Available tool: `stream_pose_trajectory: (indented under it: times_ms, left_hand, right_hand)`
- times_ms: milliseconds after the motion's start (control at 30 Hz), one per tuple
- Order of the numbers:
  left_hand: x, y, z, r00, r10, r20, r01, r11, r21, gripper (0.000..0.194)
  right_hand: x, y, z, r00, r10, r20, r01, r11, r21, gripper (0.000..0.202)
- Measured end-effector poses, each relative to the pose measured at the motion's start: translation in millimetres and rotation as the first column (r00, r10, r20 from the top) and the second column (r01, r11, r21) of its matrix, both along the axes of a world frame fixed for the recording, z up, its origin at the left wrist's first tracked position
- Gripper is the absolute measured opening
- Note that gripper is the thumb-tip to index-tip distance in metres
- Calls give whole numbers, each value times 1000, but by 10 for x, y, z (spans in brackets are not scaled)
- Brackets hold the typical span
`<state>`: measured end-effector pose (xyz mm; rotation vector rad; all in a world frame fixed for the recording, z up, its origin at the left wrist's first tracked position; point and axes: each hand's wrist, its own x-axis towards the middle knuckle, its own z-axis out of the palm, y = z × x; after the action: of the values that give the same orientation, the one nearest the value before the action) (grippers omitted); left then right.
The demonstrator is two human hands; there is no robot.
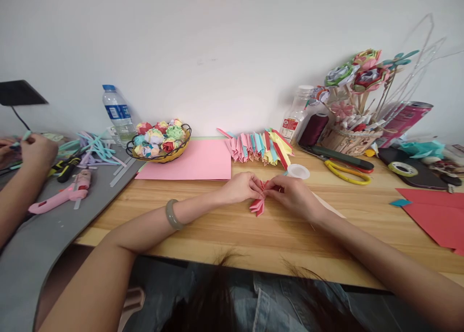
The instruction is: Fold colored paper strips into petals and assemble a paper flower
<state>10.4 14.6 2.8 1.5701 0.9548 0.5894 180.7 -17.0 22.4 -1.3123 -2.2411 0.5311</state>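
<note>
Both hands meet over the wooden table around a small folded piece of pink and red paper (pixel 257 207). My left hand (pixel 241 187), with a bangle on its wrist, pinches the paper from the left. From the other side, my right hand (pixel 290 193) has thumb and forefinger closed at the paper's upper part. A thin thread seems to hang below the right hand; what exactly lies between its fingertips is too small to make out. Just behind the hands lies a row of folded coloured papers (pixel 259 147). A small white round lid (pixel 298 171) sits beyond the right hand.
Pink paper sheets (pixel 192 165) lie under a basket (pixel 165 157) of paper flowers. Yellow-handled scissors (pixel 348 173), a dark thread spool (pixel 313 130) and a glass bottle (pixel 295 112) stand right. Red paper (pixel 435 216) lies far right. Another person's hand (pixel 38 153) works at left near a pink glue gun (pixel 61 196).
</note>
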Motion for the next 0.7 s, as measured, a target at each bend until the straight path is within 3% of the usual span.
stream_pose_trajectory:
  times_ms: [200,433,567,700]
  left_hand:
    - [-21,3,-61,999,-1,-44,5,995,104,22]
    - [-31,-40,-100,995,37,-91,-18,979,202,24]
    - [-26,-92,-106,988,78,-132,-40,963,268,21]
    - [-12,-152,-79,986,85,-146,-40,957,286,17]
  right_hand:
    - [8,8,-32,1000,-23,-3,23,999,42,10]
    - [63,29,-101,970,148,194,-198,941,273,26]
    - [65,22,-101,950,138,281,-209,948,241,25]
    - [50,37,-56,962,158,223,-185,977,104,23]
